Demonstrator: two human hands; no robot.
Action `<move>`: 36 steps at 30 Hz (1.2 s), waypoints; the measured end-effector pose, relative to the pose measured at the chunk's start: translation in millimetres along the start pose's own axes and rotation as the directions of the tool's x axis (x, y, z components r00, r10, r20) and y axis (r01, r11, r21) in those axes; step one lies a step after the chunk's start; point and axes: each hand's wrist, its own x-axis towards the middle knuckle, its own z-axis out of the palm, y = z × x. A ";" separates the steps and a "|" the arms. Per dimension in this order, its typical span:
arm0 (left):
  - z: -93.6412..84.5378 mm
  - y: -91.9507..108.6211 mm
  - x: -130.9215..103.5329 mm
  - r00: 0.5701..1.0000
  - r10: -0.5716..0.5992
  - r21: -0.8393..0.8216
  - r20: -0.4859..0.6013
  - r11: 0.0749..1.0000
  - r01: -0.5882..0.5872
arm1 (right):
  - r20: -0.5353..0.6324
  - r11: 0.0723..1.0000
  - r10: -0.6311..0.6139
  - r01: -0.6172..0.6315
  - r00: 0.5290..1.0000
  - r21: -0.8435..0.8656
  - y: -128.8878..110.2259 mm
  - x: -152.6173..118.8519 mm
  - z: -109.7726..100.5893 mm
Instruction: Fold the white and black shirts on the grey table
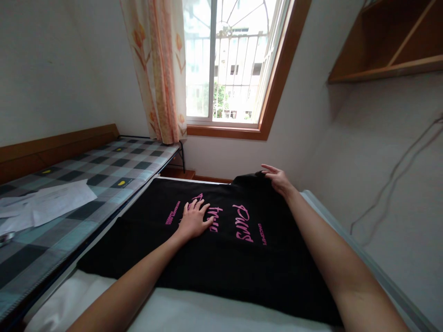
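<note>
A black T-shirt [221,263] with pink lettering lies spread sideways over a white-covered surface [194,306]. My left hand [194,222] rests flat on its printed front, fingers spread. At the far right edge, my right hand [278,180] pinches the black fabric and lifts it a little, with one finger stretched out. The cloth bunches into a raised fold beside those fingers. Part of the lettering is hidden beneath my left hand, and my right forearm covers some of the shirt's right side.
On the left is a bed with a checked mattress [97,170], where white papers [51,203] lie. Beyond the surface are a curtain [162,69] and a barred window [238,69]. A wooden shelf [387,71] hangs on the right wall, with a cable [391,177] below.
</note>
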 end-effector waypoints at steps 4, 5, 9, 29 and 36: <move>-1.7 1.3 -0.2 1.000 -0.001 -0.002 0.008 1.000 0.001 | 0.563 0.993 0.012 0.056 0.826 -0.104 -15.6 -47.9 -21.1; -1.9 1.6 -0.2 1.000 -0.004 0.001 0.007 1.000 0.004 | 0.684 0.986 0.070 0.055 0.726 -0.159 -16.6 -58.8 -26.7; -0.7 1.7 -0.2 1.000 -0.006 0.009 -0.008 1.000 0.006 | 0.833 0.931 0.255 0.108 0.491 -0.348 -17.2 -86.6 -42.2; 3.2 -2.6 1.2 1.000 0.014 -0.028 -0.016 1.000 -0.014 | 0.109 0.559 0.064 0.055 0.992 -0.828 -20.7 -118.4 42.7; 2.8 -3.5 1.1 1.000 0.013 -0.023 -0.010 1.000 -0.014 | 0.671 0.823 0.270 0.196 0.691 -0.533 -57.0 -123.7 23.7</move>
